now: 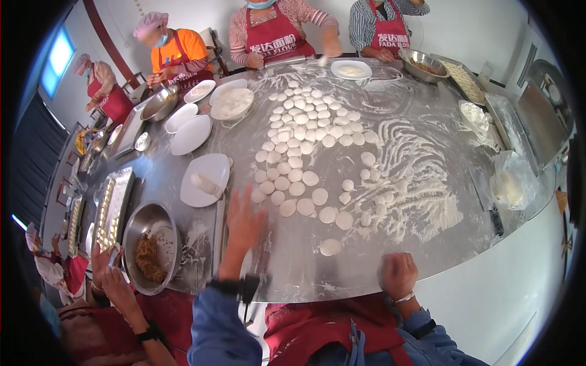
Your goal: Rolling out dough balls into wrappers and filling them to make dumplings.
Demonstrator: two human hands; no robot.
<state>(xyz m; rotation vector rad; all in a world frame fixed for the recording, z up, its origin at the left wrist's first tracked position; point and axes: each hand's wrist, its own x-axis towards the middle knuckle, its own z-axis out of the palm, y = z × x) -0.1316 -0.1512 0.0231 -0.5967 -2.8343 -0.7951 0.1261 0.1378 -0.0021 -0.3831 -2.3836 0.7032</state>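
Note:
My left hand (pixel 245 224) is over the metal table, blurred, with its fingers spread and nothing visible in it. Just beyond its fingertips lie many flat round dough wrappers (pixel 295 175), dusted with flour and partly overlapping. My right hand (pixel 399 275) is curled at the table's near edge, and whether it holds anything cannot be made out. One single wrapper (pixel 330 247) lies between my two hands. Small dough pieces (pixel 365 174) sit farther out, beside a spread of loose flour (pixel 419 183).
Left of me, a co-worker's hands (pixel 110 270) hold a wrapper beside a steel bowl of brown filling (pixel 151 258). A white plate (pixel 206 178) carries a floury roller-shaped object. On the right lie a cleaver (pixel 483 192) and dough in a plastic bag (pixel 510 183). Other people stand across the table.

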